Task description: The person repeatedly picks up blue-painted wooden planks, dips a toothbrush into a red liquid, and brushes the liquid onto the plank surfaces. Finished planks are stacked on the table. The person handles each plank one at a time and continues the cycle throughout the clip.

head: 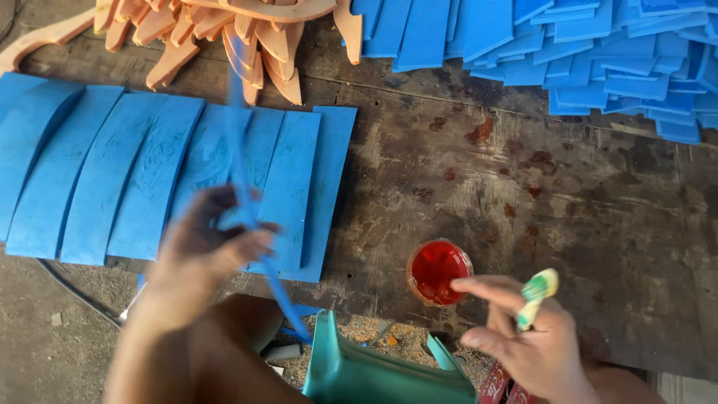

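Fingers, left hand [217, 243]: curled narrow around a long thin blue foam strip [243, 179], thumb and forefinger pinching it near its middle; the hand is blurred with motion.
Fingers, right hand [535, 344]: closed on a small green-and-white brush handle [537, 293], forefinger stretched out toward the small round pot of red liquid [439, 271]; the brush end cannot be seen.
Strip position: held in the air above the row of curved blue foam pieces [149, 179], one end rising toward the heap of orange foam cut-outs [224, 37], the other drooping down toward the teal plastic stool [374, 370].
Strip handling: judged light, soft and floppy, since it bends under its own weight; a pinch near the middle, as now, leaves both ends swinging, so a grip closer to one end would likely steady it. It looks easy to crease or tear.
Pot position: on the stained dark wooden worktable [568, 194], just beside the right hand and near the table's front edge.
Surroundings: a loose pile of flat blue foam rectangles [598, 52] lies at the far right of the table, well apart from both hands.
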Action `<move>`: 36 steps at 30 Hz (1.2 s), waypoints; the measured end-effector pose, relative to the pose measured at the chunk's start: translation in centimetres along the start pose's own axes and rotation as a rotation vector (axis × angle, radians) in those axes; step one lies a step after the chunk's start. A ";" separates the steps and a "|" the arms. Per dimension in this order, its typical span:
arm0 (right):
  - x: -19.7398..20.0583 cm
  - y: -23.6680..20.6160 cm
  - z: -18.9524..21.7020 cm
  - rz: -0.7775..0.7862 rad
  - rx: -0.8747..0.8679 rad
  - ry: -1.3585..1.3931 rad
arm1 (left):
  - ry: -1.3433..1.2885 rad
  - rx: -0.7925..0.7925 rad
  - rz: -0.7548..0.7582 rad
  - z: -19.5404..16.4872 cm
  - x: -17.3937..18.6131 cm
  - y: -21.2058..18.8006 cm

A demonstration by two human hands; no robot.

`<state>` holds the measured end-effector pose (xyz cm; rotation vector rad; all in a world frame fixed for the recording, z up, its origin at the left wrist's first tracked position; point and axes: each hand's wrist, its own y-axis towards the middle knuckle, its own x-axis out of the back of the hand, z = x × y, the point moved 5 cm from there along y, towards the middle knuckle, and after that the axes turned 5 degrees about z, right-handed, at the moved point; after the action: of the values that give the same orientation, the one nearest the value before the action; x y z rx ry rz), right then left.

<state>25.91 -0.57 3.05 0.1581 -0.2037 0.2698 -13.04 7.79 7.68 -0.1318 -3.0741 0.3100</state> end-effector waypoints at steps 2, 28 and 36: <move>1.3 -0.1 0.2 -0.051 -0.006 -0.062 | 0.341 -0.012 -0.170 -1.5 4.2 0.6; 2.5 0.1 0.4 -0.088 -0.039 -0.161 | 1.298 -0.016 -0.289 2.5 1.1 6.0; 2.7 0.0 -0.1 -0.102 -0.107 -0.180 | 1.285 -0.075 -0.290 2.6 0.6 5.7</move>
<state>28.48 0.14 3.50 0.0859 -0.3873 0.1428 -13.37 12.86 4.03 0.0909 -1.7897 0.0368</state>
